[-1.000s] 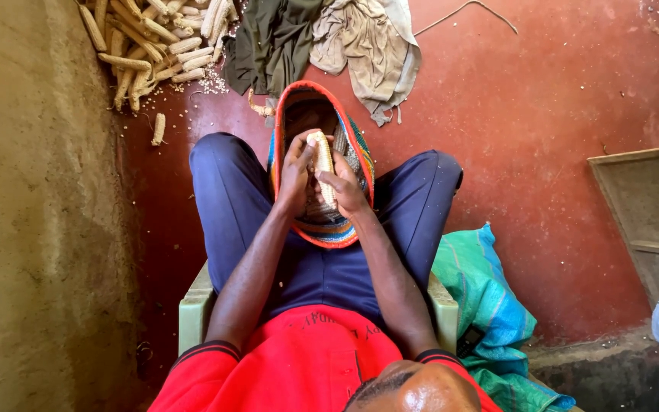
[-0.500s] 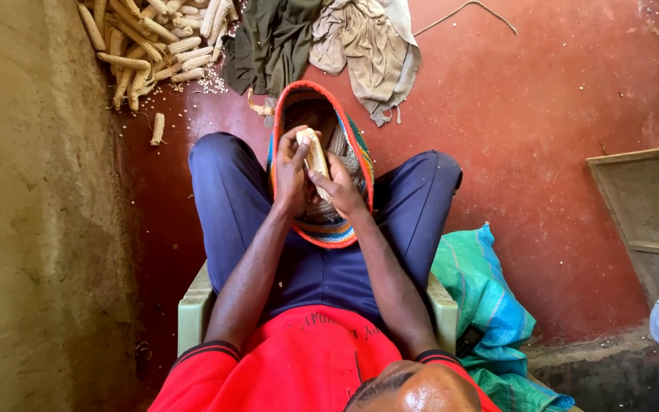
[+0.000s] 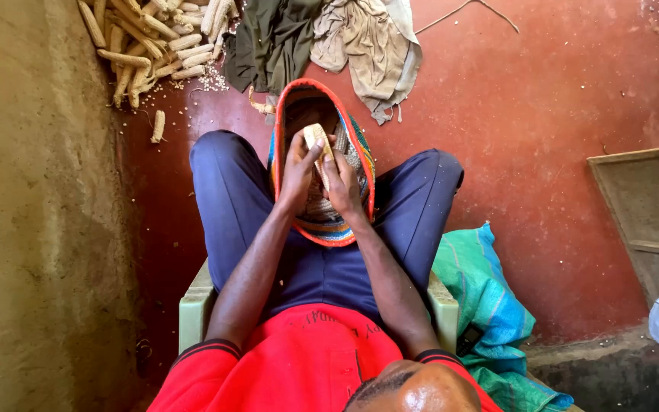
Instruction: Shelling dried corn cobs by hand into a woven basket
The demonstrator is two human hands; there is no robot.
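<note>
Left hand (image 3: 299, 169) and right hand (image 3: 342, 183) gripping corn cob (image 3: 316, 140), over woven basket (image 3: 360, 164)

A pale yellow maize cob (image 3: 316, 141) sits against a woven basket (image 3: 360, 164) rimmed in orange-red, its walls banded in blue, green and tan. The trousers (image 3: 230, 198) are navy blue, the shirt (image 3: 299, 366) bright red with dark-striped cuffs, the chair (image 3: 192, 313) pale green. The floor (image 3: 543, 114) is worn brick red, the wall (image 3: 32, 229) mustard-brown. Straw-coloured bare cobs (image 3: 146, 38) lie by olive and beige cloths (image 3: 322, 38); a sack (image 3: 482, 297) is striped turquoise and green.
</note>
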